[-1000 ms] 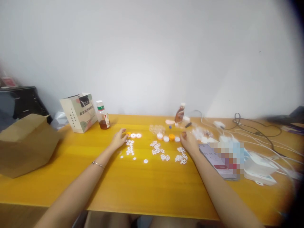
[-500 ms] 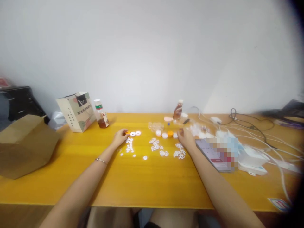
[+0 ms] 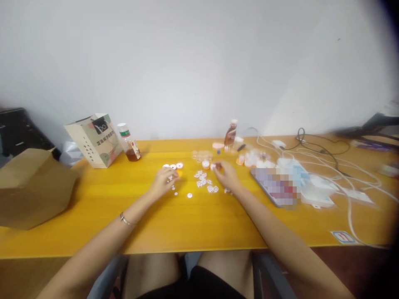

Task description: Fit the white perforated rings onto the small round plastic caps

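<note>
The paper bag carried a dark logo and one line of printed characters, too blurred to read. The bottle label was unreadable too.

Both bare arms stretched forward, hands close together out ahead.

The left hand lies palm down, fingers loosely curled and bent inward, with a thin bracelet circling the wrist behind it. The right hand reaches in from the other side, knuckles up, fingers bunched toward the thumb in a pinching pose; whether they actually close is too blurred to tell. Both forearms run long and straight from the lower corners, converging; bare knees show below.
</note>
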`<state>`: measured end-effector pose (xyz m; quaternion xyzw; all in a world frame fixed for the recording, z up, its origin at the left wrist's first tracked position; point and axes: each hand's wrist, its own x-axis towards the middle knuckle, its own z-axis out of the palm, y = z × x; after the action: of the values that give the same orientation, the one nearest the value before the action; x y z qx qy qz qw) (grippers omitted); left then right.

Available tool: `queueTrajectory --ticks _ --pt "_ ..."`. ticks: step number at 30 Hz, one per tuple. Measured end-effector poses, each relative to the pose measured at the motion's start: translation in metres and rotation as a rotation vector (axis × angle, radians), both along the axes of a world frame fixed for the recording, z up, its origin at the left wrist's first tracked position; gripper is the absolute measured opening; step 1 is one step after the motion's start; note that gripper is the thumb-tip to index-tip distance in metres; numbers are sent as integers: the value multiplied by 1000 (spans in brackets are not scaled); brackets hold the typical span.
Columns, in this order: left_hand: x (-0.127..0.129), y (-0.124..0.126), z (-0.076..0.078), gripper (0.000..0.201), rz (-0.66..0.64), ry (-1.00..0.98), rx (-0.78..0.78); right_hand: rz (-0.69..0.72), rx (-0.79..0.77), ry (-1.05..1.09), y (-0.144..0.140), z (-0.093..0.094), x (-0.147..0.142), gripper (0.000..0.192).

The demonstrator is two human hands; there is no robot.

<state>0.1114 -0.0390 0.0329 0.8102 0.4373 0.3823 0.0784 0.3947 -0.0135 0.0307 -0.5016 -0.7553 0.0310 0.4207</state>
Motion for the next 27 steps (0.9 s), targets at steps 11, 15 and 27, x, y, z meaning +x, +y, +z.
queueTrajectory --ticks 11,15,27 --pt "20 -32 -23 16 -344 312 223 448 -37 25 -62 -13 -45 14" --pt "19 -29 -27 18 -345 336 184 504 -75 -55 -65 -12 -44 14" --pt "8 -28 -10 20 -340 232 164 455 -149 -57 -62 -11 -46 12"
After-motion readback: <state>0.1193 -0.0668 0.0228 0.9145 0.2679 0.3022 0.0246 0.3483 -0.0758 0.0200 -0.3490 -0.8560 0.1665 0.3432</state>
